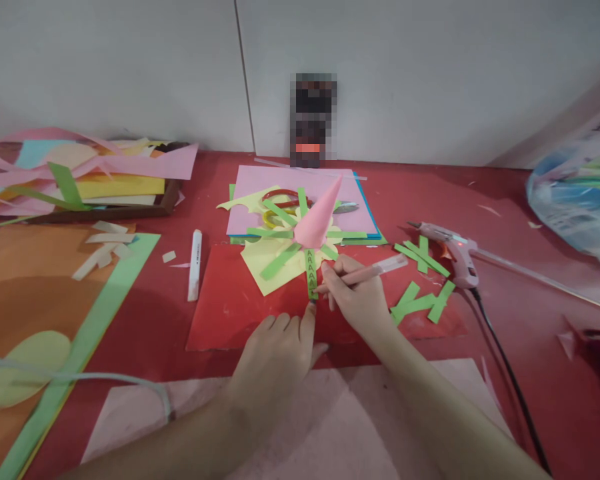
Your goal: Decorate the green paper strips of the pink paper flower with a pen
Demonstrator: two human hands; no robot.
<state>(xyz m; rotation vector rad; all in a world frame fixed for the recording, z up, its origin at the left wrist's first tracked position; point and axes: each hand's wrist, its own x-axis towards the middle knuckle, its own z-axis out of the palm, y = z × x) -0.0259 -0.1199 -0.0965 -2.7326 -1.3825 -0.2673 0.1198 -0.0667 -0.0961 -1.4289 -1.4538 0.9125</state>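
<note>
My right hand (356, 293) is closed round a pinkish marker (375, 270), its tip down on a green paper strip (311, 275) that bears small dark marks. My left hand (275, 357) lies on the red paper sheet (230, 307) with a fingertip pressing the strip's near end. The strip belongs to a paper craft: a pink cone (316, 217) standing on a yellow flower shape (267, 263) with green strips radiating from it.
A white marker (195, 265) lies left of the red sheet. Loose green strips (420, 280) and a pink glue gun (453, 250) with a black cord are on the right. Scissors (280, 207) rest on stacked coloured paper behind. A tray of paper scraps (80, 180) sits far left.
</note>
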